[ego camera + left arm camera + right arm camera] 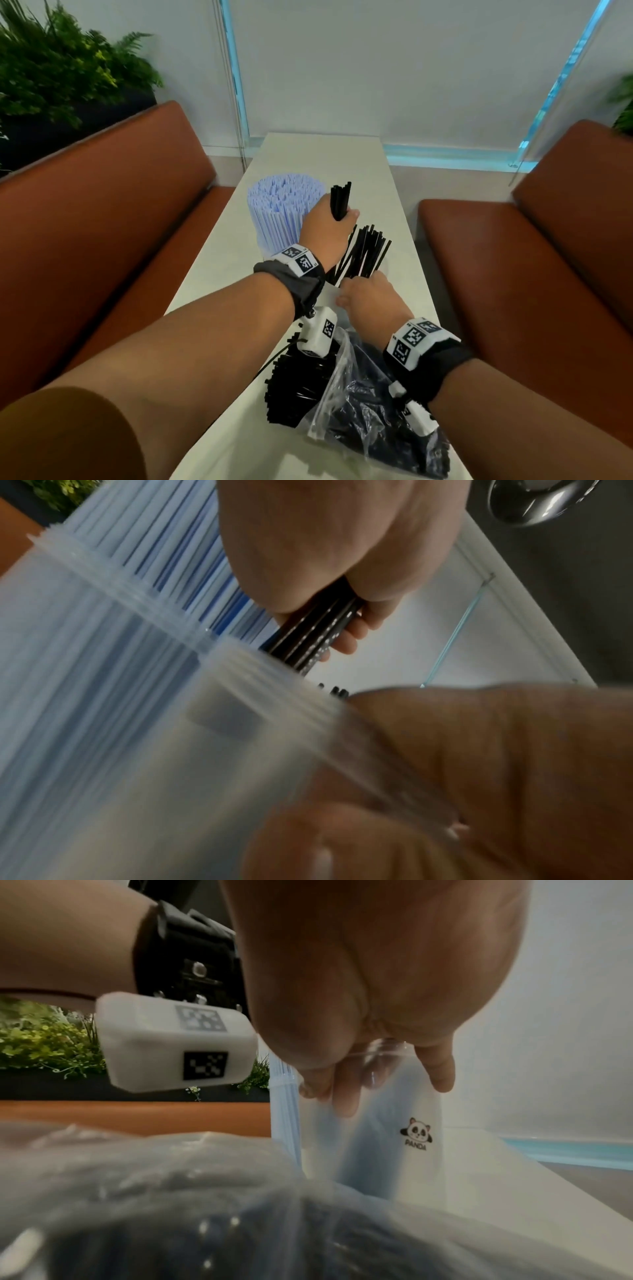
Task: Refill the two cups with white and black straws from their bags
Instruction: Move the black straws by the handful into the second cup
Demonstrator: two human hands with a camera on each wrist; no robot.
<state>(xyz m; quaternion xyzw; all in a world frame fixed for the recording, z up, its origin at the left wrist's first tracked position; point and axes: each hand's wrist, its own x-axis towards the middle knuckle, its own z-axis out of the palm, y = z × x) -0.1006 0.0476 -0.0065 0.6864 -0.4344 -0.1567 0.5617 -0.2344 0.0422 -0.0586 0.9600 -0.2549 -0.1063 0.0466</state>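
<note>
My left hand (327, 233) grips a small bundle of black straws (340, 202) upright above the right-hand cup; in the left wrist view the bundle (315, 639) runs down toward that cup's rim (260, 666). My right hand (368, 294) holds the translucent cup (404, 1129), printed with a panda, at its rim, with fingers over the edge. Several black straws (363, 253) stand fanned out in it. Beside it on the left, a second cup is packed with white straws (281, 209). A clear bag of black straws (346, 397) lies open on the table under my wrists.
The narrow white table (318, 150) runs away from me between two brown bench seats (102, 212) (513, 260). Plants (58, 72) stand behind the left bench, and a pale wall closes the far end.
</note>
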